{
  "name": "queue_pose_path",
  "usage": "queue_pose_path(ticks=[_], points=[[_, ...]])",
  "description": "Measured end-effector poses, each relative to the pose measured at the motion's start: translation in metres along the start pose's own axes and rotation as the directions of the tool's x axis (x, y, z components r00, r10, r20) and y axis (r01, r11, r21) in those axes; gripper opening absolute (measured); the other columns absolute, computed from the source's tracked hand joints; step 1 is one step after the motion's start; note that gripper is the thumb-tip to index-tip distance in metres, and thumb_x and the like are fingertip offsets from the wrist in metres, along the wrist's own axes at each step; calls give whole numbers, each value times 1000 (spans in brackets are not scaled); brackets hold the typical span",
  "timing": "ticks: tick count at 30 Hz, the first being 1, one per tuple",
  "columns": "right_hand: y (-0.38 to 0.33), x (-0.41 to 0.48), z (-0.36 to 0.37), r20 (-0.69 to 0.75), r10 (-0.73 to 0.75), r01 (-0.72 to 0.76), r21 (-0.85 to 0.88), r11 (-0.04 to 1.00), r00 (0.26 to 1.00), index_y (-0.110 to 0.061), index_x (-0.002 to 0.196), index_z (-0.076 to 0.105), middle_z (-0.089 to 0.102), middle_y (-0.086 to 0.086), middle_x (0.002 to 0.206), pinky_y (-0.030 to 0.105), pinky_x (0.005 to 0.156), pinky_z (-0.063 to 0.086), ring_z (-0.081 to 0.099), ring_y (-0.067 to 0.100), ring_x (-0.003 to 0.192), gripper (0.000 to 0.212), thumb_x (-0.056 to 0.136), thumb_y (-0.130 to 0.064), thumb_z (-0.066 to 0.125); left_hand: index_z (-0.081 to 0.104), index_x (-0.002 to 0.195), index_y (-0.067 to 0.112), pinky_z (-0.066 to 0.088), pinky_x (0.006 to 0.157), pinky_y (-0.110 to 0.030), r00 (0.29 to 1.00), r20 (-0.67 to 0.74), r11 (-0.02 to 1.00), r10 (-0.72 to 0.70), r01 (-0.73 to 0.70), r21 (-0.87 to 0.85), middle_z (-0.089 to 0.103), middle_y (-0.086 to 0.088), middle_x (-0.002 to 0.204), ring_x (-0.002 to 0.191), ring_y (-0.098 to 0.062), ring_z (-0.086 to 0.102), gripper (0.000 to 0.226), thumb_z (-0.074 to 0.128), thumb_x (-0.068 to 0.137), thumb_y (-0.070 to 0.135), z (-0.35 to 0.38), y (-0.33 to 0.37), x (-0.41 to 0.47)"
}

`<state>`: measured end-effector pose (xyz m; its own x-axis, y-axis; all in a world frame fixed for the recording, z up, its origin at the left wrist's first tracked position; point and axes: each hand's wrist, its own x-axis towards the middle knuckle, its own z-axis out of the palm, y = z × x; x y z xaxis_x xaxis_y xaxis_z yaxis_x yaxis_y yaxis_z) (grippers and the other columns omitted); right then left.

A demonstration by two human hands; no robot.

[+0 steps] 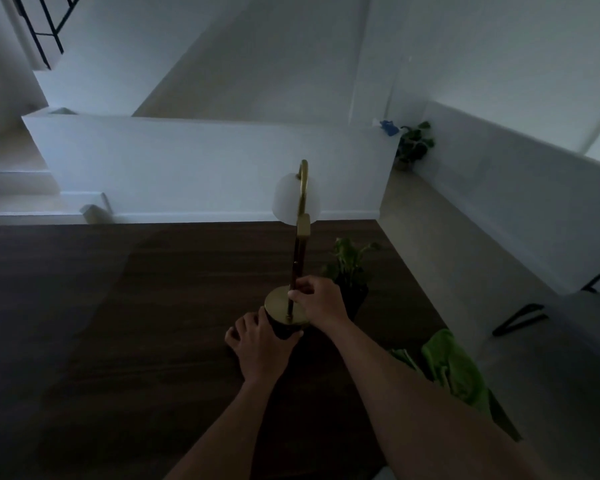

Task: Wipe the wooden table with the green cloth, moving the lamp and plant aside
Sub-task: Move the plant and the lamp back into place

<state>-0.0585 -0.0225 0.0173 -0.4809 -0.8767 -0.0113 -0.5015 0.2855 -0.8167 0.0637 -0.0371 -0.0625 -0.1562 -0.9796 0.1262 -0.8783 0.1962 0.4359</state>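
Observation:
A brass lamp (300, 237) with a white shade and a round dark base stands on the dark wooden table (153, 323). My right hand (317, 299) grips its thin stem just above the base. Around the near left side of the base curls my left hand (257, 341). A small potted plant (350, 271) in a dark pot sits just right of the lamp, partly behind my right hand. The green cloth (454, 368) lies crumpled near the table's right edge.
A white half wall (205, 161) runs behind the table. Another potted plant (413, 147) and a blue object (390, 128) sit in the far right corner. Black chair legs (520, 320) show to the right. The room is dim.

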Motion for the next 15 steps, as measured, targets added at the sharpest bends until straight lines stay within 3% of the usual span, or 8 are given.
queue_pose_path(ticks=[11,15], points=[[4,-10,8,-19,-11,10,-41,999,1000,-19,107,68,69,-3,103,8,56,36,60,7,91,22,88,-30,66,46,132,25,22,110,-51,999,24,1000,20,-20,-11,45,-4,134,127,-26,36,87,58,64,78,3,-4,1],[5,-12,6,-5,-19,19,-57,998,1000,-19,109,68,68,-3,106,11,60,39,62,10,96,23,89,-32,64,47,131,25,21,110,-52,999,26,1000,20,-19,-10,46,-4,134,127,-25,37,88,55,63,81,2,-5,1]])
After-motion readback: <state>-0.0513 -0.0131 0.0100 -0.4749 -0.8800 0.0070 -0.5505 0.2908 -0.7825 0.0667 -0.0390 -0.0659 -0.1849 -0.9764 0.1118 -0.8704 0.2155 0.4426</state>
